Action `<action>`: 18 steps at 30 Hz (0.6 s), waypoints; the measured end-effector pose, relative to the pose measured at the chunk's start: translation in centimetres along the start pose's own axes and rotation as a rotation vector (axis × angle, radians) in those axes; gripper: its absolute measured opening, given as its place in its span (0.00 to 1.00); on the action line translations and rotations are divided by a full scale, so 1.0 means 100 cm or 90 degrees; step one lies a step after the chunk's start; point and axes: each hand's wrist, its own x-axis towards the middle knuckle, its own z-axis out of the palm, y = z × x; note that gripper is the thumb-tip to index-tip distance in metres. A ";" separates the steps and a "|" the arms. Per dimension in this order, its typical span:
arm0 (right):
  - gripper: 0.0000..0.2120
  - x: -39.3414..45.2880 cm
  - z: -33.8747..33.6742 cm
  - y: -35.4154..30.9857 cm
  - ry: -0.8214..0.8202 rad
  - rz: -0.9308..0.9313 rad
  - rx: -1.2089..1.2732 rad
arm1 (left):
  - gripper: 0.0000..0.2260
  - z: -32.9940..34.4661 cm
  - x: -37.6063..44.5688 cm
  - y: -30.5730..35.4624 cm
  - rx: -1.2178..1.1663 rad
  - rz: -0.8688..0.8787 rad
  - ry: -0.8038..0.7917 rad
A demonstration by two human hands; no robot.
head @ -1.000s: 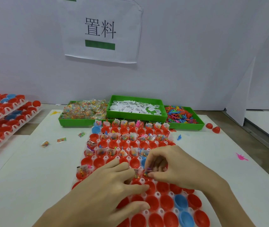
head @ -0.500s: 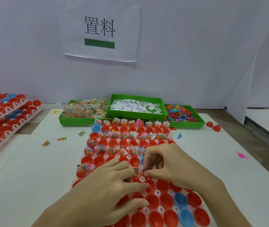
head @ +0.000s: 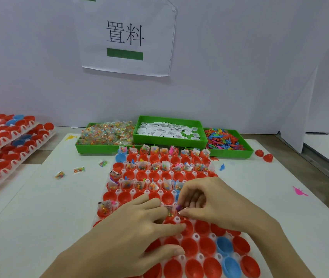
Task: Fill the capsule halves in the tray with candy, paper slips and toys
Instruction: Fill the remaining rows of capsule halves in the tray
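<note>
While the far rows hold fillings, the near rows of capsule halves (head: 189,246) in the tray (head: 196,236) sit empty.
Right hand (head: 217,203) pinches a small purple toy (head: 178,207) mid-tray; left hand (head: 131,231) rests beside it, fingertips at a candy packet (head: 170,212), grip unclear. Roughly half remains.

Bright, even, diffuse light with no glare. Soft, faint shadows lie under the green bins (head: 107,150) and along the table's (head: 39,207) left edge. Wide-angle bending curves the frame's edges. The nearest hands (head: 135,233) look slightly soft.
</note>
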 end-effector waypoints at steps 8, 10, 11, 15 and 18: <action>0.10 0.003 -0.013 0.005 0.183 -0.012 0.114 | 0.17 -0.009 -0.002 -0.012 -0.181 -0.064 0.081; 0.11 0.006 -0.011 0.007 0.194 -0.002 0.123 | 0.13 -0.010 -0.001 -0.022 -0.242 -0.124 0.193; 0.11 0.006 -0.010 0.008 0.193 0.002 0.128 | 0.12 -0.010 0.000 -0.029 -0.282 -0.179 0.257; 0.11 0.007 -0.008 0.009 0.186 -0.006 0.129 | 0.08 -0.009 0.001 -0.074 -0.401 -0.452 0.414; 0.11 0.006 -0.008 0.010 0.200 -0.016 0.122 | 0.10 -0.006 0.000 -0.115 -0.421 -0.529 0.475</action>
